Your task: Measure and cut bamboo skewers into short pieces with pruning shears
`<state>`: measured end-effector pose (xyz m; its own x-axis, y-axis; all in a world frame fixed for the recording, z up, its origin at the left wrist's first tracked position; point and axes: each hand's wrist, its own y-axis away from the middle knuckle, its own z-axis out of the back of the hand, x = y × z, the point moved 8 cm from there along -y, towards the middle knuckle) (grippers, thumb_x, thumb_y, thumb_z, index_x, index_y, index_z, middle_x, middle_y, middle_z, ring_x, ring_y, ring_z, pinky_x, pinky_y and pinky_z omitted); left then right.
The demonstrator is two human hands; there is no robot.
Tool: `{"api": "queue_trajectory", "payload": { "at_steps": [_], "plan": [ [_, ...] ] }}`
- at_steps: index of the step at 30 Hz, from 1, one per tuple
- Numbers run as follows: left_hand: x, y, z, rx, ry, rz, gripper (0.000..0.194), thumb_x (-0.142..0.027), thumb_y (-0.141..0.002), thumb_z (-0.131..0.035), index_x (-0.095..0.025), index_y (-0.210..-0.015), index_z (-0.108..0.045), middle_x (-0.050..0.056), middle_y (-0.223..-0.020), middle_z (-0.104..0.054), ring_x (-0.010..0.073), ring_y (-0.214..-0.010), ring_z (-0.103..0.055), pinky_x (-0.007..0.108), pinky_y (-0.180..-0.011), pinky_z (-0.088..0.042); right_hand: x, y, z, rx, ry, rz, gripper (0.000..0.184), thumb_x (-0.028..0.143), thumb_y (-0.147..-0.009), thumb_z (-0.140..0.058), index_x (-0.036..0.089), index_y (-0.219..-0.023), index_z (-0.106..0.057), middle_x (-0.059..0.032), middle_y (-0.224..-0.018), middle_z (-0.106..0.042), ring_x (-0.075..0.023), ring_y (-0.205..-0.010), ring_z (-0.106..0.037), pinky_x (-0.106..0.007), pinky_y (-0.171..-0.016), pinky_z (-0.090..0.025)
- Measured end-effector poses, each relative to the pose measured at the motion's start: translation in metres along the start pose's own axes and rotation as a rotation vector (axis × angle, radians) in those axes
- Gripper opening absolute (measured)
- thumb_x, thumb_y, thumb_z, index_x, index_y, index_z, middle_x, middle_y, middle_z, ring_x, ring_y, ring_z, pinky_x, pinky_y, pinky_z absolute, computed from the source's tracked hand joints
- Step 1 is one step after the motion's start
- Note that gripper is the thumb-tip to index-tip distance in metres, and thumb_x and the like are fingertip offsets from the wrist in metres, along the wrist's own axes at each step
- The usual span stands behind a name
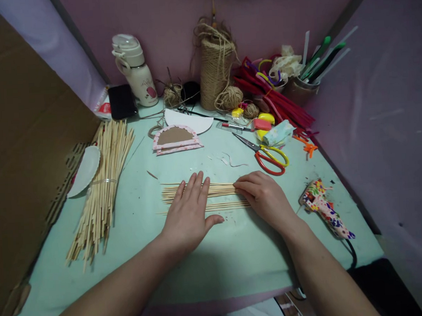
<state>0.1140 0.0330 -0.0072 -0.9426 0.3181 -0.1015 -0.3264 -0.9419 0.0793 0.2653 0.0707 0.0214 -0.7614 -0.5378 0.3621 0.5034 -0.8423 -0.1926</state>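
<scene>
Sticks [221, 190]: Position Under Left Hand [185, 219]

Thin sticks lie side by side, crosswise on the counter [219, 274], with a narrow gap between two groups. Left fingers [195, 189] are extended, slightly spread, and flat across the sticks; the thumb points right. Right hand [266, 195] has bent fingers gathered at the right-hand portion of the sticks; whether they pinch any cannot be told. Scissors [257, 148] lie beyond the right hand, stick bundle [108, 167] at far left.

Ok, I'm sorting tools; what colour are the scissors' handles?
One yellow, one red; head view.
</scene>
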Motion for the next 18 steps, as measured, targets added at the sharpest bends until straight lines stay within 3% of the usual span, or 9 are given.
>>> {"api": "queue_trajectory", "payload": {
  "at_steps": [9,18],
  "plan": [
    [0.002,-0.002,0.001,-0.024,-0.012,0.015,0.083,-0.063,-0.088,-0.041,-0.011,-0.150,-0.024,0.013,-0.159,-0.017,0.0280,-0.147,-0.011,0.048,-0.119,-0.011,-0.006,-0.006,-0.004,-0.140,0.000,-0.059,0.019,0.016,-0.091,-0.054,0.019,-0.092,-0.073,-0.0065,-0.094,-0.072,-0.0222,-0.088,-0.059,-0.035,-0.078,-0.046],
    [0.003,-0.001,-0.002,0.075,-0.002,0.050,0.085,-0.065,-0.088,-0.040,-0.009,-0.151,-0.023,0.013,-0.159,-0.017,0.0290,-0.147,-0.011,0.049,-0.119,-0.012,-0.005,-0.009,-0.001,-0.068,-0.048,-0.042,0.016,0.018,-0.089,-0.058,0.019,-0.089,-0.074,-0.0076,-0.090,-0.068,-0.0223,-0.085,-0.057,-0.036,-0.076,-0.048]
  ]
}}
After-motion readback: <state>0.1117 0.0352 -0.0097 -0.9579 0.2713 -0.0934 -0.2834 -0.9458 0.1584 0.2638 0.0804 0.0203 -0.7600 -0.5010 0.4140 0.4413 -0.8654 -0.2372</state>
